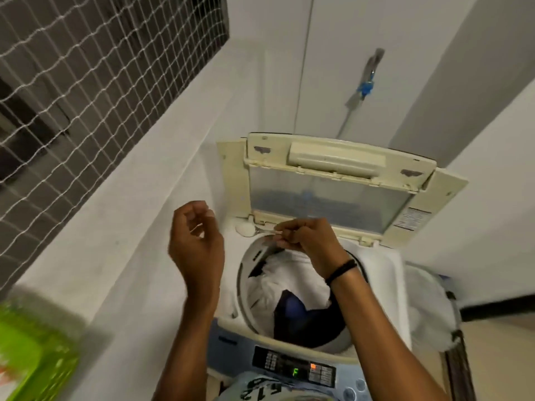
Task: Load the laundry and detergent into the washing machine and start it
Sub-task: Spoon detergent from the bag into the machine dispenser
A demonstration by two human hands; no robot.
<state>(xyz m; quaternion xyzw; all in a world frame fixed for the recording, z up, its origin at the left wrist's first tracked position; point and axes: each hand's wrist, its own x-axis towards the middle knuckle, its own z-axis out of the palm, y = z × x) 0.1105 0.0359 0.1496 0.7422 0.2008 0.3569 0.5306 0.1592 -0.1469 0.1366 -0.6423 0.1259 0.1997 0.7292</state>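
At the back rim of the tub, the fingers of the right hand are bunched close together. They seem to pinch something tiny and pale. It is too small to tell what it is, or if they hold anything at all. A dark band sits on that wrist.

To the left of those fingers, the left hand is up in the air. Its fingers are loosely bent and hold nothing, and the tips are blurry.

Just below the right fingers, inside the tub, lies the laundry. There is white cloth on top and a dark blue piece nearer the person. The right arm hides part of it.

Just behind the fingers, the lid of the washer stands open. Nearer the person, the panel shows a green F. Its small buttons are hard to read.

Far right of the hands, a basket holds white cloth. Its lower end is cut off. Far down to the left, a green thing is blurred and cut off by the edge, so I cannot tell what it is.
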